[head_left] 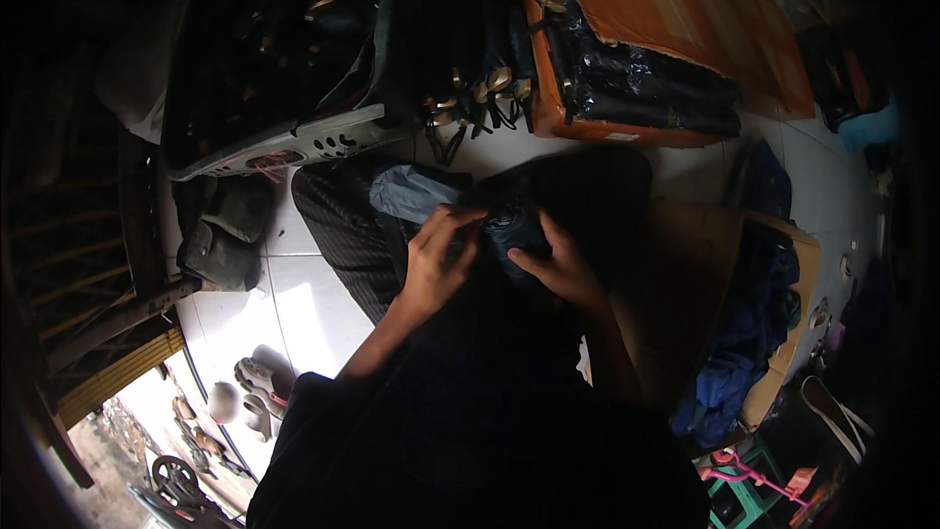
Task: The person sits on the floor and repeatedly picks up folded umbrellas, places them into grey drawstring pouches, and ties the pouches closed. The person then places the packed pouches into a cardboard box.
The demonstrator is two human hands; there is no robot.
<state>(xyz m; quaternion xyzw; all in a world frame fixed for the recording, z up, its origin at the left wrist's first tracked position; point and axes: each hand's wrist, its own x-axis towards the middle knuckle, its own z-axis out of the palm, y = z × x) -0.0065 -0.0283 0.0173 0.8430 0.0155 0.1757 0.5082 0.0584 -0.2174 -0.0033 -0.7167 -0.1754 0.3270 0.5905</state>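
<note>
A rolled bundle of dark cloth point(509, 228) sits upright above my lap, its coiled end facing up. My right hand point(560, 260) wraps round its right side, thumb on the near face and fingers behind. On the other side my left hand point(441, 260) has its fingers bent, the tips closed at the bundle's upper left edge; shadow hides exactly what they pinch. A grey-blue piece of crumpled cloth point(416, 192) lies on my striped dark trouser leg, just beyond the left hand.
Ahead stand a grey plastic crate point(343, 132) with dark contents and an orange carton point(676, 0) of black wrapped goods. Several dark items with tan handles point(497, 80) lie between them. An open carton point(783, 343) of blue cloth is at right; dark pouches point(217, 253) and shoes point(259, 382) are at left.
</note>
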